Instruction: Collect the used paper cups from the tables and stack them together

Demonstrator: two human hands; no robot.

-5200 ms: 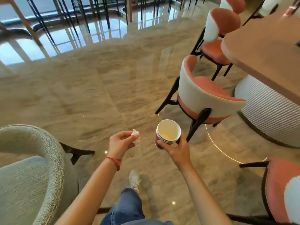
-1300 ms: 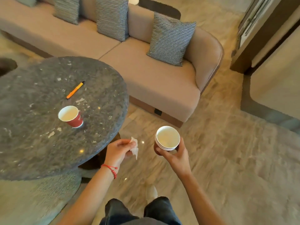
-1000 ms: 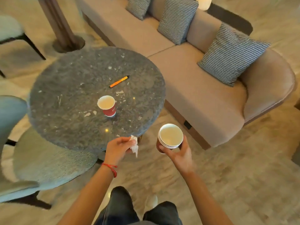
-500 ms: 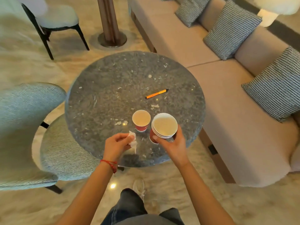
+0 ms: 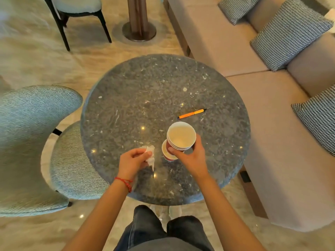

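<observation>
My right hand (image 5: 191, 159) grips a stack of red paper cups (image 5: 181, 136) with white insides, held upright just above the round dark stone table (image 5: 154, 91). A single red paper cup (image 5: 167, 154) stands on the table directly under the stack, mostly hidden by it and by my fingers. My left hand (image 5: 133, 161) pinches a crumpled white tissue (image 5: 150, 154) over the table, just left of the single cup.
An orange pen (image 5: 192, 113) lies on the table beyond the cups. A teal upholstered chair (image 5: 36, 142) stands at the left, a beige sofa (image 5: 272, 142) with checked cushions (image 5: 288, 33) at the right. A column base (image 5: 139, 30) and another chair (image 5: 76, 8) are farther back.
I have walked up to the table. My right hand has carried the stack forward until it hangs over the single cup. My left hand keeps hold of the tissue.
</observation>
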